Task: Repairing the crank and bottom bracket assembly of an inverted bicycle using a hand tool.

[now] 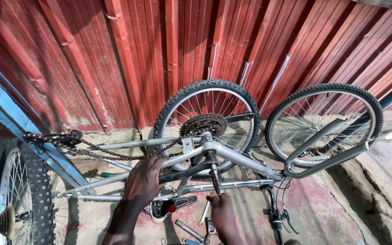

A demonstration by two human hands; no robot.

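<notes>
Left hand [144, 181] grips bike frame [246, 159]

Two loose wheels [206, 119] [324, 123] stand behind the upturned bicycle frame [232, 156]; a third wheel [23, 195] stands left of it; tools [196, 227] lie below.

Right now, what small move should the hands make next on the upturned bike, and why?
Probably turn the tool a little with the right hand. It stands on the bottom bracket, and the left hand already grips the frame to brace it. The chain hangs slack, off the crank area.
</notes>
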